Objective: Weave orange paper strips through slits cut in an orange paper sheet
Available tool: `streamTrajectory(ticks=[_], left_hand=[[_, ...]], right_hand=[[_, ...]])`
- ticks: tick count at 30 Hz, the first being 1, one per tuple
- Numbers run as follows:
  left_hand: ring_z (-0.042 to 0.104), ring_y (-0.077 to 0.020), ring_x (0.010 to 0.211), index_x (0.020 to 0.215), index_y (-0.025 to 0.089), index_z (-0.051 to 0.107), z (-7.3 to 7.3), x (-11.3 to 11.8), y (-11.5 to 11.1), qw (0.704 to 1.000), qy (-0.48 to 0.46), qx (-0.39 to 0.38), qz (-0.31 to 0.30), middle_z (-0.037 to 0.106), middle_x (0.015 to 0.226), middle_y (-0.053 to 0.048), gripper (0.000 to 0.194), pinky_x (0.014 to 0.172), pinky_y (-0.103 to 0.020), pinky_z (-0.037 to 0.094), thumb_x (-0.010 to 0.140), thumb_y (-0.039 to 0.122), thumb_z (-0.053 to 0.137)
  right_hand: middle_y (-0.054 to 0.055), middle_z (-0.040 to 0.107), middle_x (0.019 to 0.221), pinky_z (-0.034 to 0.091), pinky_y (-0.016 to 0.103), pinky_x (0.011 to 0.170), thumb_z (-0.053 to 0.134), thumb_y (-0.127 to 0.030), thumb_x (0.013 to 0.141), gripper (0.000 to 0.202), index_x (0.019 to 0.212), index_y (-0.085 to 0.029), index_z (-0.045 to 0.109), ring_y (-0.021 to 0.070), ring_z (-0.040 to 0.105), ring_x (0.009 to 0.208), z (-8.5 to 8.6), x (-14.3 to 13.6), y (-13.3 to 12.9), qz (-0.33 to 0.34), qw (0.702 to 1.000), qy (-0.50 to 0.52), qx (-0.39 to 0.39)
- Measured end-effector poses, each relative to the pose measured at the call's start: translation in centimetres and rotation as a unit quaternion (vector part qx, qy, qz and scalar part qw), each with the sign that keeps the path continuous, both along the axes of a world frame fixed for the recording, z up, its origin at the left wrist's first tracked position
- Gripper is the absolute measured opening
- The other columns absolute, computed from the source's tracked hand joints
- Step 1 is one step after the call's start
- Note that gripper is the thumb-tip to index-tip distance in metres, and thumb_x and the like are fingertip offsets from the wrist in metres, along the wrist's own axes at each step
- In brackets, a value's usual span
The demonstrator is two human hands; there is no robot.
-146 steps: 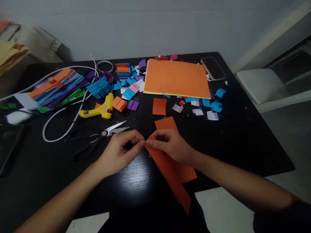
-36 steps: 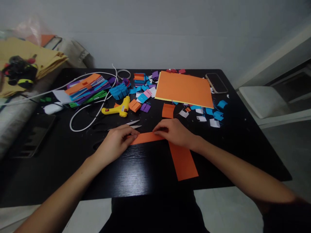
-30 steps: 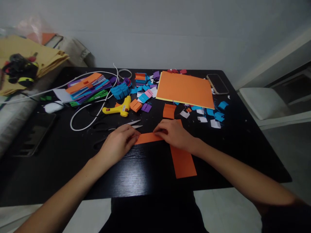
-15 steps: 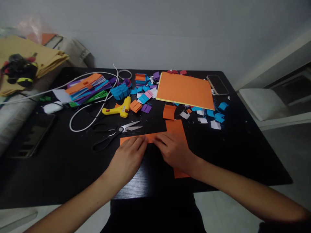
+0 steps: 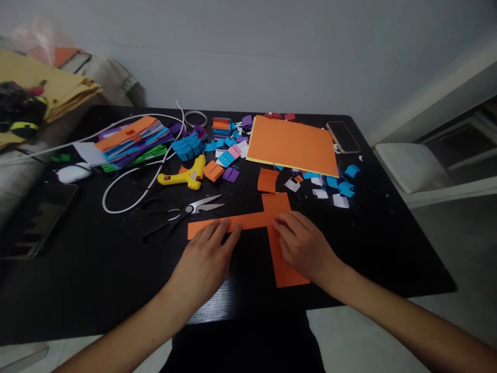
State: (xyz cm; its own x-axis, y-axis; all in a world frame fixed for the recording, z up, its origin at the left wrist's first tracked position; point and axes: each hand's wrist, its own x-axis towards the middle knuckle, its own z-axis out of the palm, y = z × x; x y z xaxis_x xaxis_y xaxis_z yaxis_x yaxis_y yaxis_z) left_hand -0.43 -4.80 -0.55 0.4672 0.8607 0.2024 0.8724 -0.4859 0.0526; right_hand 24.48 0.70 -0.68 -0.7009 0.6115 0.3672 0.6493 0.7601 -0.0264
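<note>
A long folded orange paper strip (image 5: 252,220) lies crosswise on the black table, its right part over a wider orange paper piece (image 5: 285,264). My left hand (image 5: 205,254) rests on the strip's left half, fingers spread and laid on the paper. At the strip's right part, over the wider piece, my right hand (image 5: 305,246) has its fingers bent and pressed together on the paper; the strip's right end is hidden beneath it. Black-handled scissors (image 5: 189,209) lie with blades apart just beyond the strip's left end.
Behind the scissors lies a yellow glue gun (image 5: 190,175) beside a looped white cable (image 5: 106,199). Bundled coloured strips (image 5: 132,140), orange sheets (image 5: 293,145) and paper scraps (image 5: 341,201) spread across the back. Phones sit at left (image 5: 39,220) and back right (image 5: 343,137).
My right hand has slid right along the strip, from its middle to the wider orange piece. My left hand stays on the strip, its fingers more spread. The view has shifted slightly.
</note>
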Motion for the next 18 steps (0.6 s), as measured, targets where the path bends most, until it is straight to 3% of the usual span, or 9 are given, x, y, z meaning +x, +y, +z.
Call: streamTrajectory(ticks=[4,7,12,18], left_hand=[[0.067,-0.0373,0.116,0.139,0.008,0.063,-0.1,0.1,-0.1,1.000,-0.007,-0.001,0.002,0.068,0.131,-0.022,0.048,0.093,-0.052,0.065,0.091,0.006,0.056],[0.067,-0.0374,0.115,0.137,0.007,0.064,-0.1,0.2,-0.1,1.000,-0.014,0.004,0.005,0.069,0.130,-0.022,0.045,0.093,-0.052,0.064,0.092,0.007,0.057],[0.066,-0.0359,0.115,0.138,0.010,0.064,0.0,0.3,0.0,0.999,-0.020,-0.019,0.022,0.068,0.131,-0.020,0.043,0.092,-0.051,0.064,0.095,0.011,0.058],[0.065,-0.0353,0.114,0.139,0.012,0.063,-0.1,0.8,-0.3,0.999,-0.005,-0.004,0.050,0.068,0.131,-0.018,0.042,0.085,-0.048,0.066,0.098,0.014,0.057]], right_hand=[[0.020,0.075,0.106,0.062,0.045,0.093,0.051,-0.001,0.095,0.028,0.111,0.002,0.074,0.0303,0.068,0.101,0.5,-1.0,0.4,0.005,0.999,0.043,-0.006],[0.018,0.074,0.116,0.059,0.042,0.100,0.050,-0.003,0.098,0.028,0.114,-0.002,0.073,0.0284,0.068,0.110,0.4,-2.2,1.1,0.045,0.995,0.064,-0.065],[0.013,0.072,0.104,0.060,0.040,0.091,0.050,-0.010,0.104,0.025,0.109,-0.008,0.074,0.0249,0.068,0.099,-0.3,-3.7,3.0,0.034,0.984,0.077,-0.157],[0.010,0.069,0.099,0.056,0.036,0.087,0.050,-0.014,0.106,0.024,0.100,-0.013,0.072,0.0224,0.066,0.095,-0.3,-4.0,4.1,0.017,0.977,0.073,-0.199]])
